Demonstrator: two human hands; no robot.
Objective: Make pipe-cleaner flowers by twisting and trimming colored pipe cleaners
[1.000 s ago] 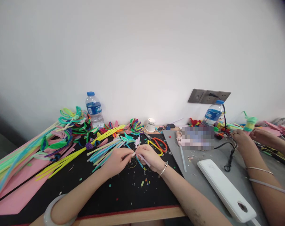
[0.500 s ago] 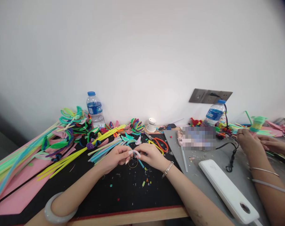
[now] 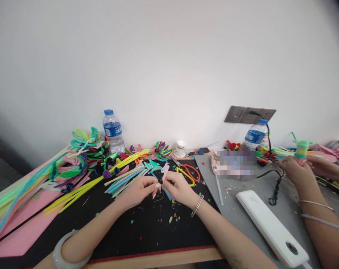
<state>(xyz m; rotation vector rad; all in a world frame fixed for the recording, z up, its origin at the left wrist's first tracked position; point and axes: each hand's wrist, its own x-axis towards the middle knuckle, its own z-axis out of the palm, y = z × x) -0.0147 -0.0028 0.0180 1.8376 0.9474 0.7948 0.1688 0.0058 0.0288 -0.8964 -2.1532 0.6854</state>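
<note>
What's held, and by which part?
The right hand pinches a pale lilac strip below its raised end; whether the left hand grips it is unclear.

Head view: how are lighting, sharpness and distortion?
Head view: soft light, wall brightest mid-frame, dimmer toward the edges; head view: wide-angle distortion probably tilts the right-hand bottle; head view: a pixelated block masks something on the gray mat; head view: detail between left hand and right hand is too small to read.

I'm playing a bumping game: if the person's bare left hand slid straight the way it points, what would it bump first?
The bare left hand would probably meet the bare right hand first, or the pale lilac fuzzy strip it pinches; depth there is hard to judge.
</note>
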